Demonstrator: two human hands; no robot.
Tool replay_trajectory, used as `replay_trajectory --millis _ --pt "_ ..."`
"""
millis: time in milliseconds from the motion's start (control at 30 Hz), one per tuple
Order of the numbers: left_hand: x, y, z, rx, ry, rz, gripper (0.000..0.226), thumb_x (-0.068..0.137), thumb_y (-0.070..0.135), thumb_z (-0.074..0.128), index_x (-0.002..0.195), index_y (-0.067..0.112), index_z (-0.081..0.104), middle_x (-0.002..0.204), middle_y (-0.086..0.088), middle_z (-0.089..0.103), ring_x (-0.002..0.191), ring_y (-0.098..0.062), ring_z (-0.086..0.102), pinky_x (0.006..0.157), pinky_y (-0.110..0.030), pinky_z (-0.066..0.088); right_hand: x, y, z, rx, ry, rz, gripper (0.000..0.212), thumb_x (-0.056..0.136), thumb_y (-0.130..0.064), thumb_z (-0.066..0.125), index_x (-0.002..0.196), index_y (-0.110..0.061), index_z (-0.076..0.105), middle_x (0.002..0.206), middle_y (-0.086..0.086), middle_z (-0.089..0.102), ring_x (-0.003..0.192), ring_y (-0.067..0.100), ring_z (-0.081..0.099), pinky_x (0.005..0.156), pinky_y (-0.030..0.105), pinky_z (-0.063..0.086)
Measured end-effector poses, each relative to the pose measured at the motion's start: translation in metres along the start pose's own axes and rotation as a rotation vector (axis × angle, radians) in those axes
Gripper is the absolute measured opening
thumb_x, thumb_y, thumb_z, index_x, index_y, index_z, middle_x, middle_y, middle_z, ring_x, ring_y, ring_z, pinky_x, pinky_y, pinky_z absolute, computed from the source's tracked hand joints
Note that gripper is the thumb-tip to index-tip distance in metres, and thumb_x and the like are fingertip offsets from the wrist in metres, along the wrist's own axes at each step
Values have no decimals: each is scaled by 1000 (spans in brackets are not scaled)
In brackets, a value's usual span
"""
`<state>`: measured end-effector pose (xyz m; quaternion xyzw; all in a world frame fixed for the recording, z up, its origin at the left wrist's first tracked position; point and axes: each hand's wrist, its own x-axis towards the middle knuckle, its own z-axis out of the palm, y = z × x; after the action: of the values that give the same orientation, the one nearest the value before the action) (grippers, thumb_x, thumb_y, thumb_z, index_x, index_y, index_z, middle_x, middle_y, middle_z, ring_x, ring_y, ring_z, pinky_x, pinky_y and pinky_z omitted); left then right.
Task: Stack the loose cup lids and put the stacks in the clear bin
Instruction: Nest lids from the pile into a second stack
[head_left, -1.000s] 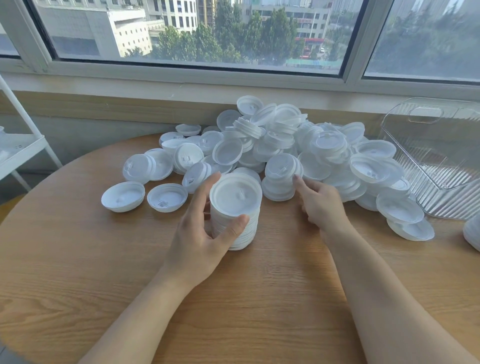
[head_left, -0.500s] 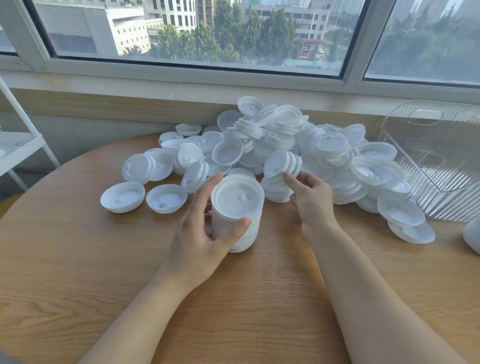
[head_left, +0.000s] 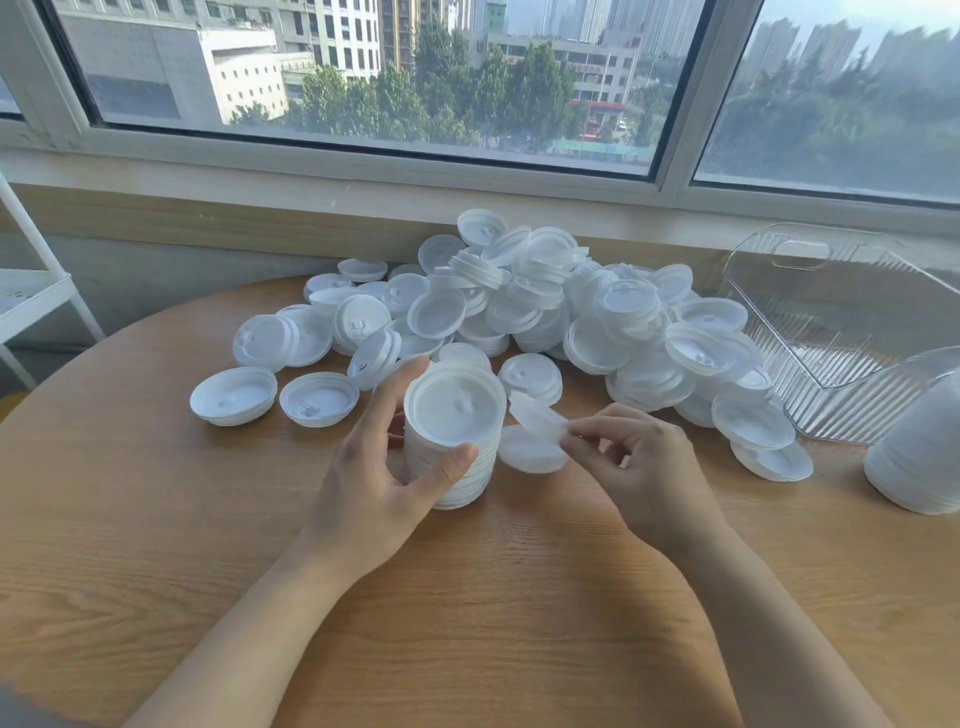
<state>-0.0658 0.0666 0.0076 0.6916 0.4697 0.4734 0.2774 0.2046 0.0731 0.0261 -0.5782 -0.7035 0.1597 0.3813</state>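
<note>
A tall stack of white cup lids (head_left: 457, 441) stands on the round wooden table (head_left: 156, 519), and my left hand (head_left: 379, 473) wraps around its side. Just right of the stack, my right hand (head_left: 639, 467) pinches a couple of loose lids (head_left: 535, 436) by their edges, tilted above the tabletop. Behind them a big heap of loose white lids (head_left: 545, 317) spreads along the window side. The clear ribbed bin (head_left: 841, 332) sits at the far right, tipped with its opening toward me.
Another finished stack of lids (head_left: 919, 457) stands at the right edge in front of the bin. Two single lids (head_left: 234, 395) lie upside down left of the heap. A white shelf frame (head_left: 31, 301) is beyond the table's left edge, under the window sill.
My right hand has pulled back from the heap toward me, bringing a couple of lids with it to the right side of the stack. My left hand stays on the stack.
</note>
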Motion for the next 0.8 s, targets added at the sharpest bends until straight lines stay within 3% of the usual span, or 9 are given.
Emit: replay_trajectory --millis 100,233,400,500,600,700,800 --pt "-3 2 -1 6 -3 2 84 82 69 70 155 44 38 144 26 56 133 -5 55 105 -26 46 -7 3 -3 -78 18 -74 6 94 -34 76 96 -36 82 93 -19 67 73 14 59 69 30 50" --pt "-6 5 0 23 -12 4 83 82 71 70 154 47 37 147 34 49 135 -1 52 104 -25 44 -8 2 -5 -61 172 -147 6 93 -29 78 97 -30 82 92 -17 68 71 15 60 64 31 51" --pt "-6 11 7 4 -71 9 82 79 69 72 152 47 40 138 35 53 127 0 56 102 -24 45 -10 -24 -4 74 353 -264 12 99 -24 73 104 -20 82 94 -13 66 67 13 57 59 18 43" --pt "-5 11 7 -9 -81 0 83 79 69 74 152 51 39 137 30 57 127 -2 58 103 -25 46 -13 -37 3 34 319 -412 15 100 -24 69 105 -18 82 96 -6 67 66 8 56 56 20 41" --pt "-4 11 5 -19 -94 9 86 80 66 76 155 49 36 139 25 62 131 -5 58 106 -33 47 -14 -37 9 -86 249 -532 15 101 -25 68 105 -21 82 97 -7 65 67 -10 48 52 23 42" --pt "-4 11 4 -16 -86 11 89 80 68 76 156 47 35 138 24 63 133 -7 58 108 -41 48 -13 -36 12 -139 220 -574 14 101 -27 67 104 -23 81 98 -7 64 64 -5 44 49 33 46" --pt "-5 11 3 -22 -91 9 92 78 76 73 156 50 33 142 26 60 134 -6 57 111 -43 47 -15 -40 9 -48 184 -512 20 100 -35 66 113 -27 79 103 -9 59 67 2 49 56 29 47"
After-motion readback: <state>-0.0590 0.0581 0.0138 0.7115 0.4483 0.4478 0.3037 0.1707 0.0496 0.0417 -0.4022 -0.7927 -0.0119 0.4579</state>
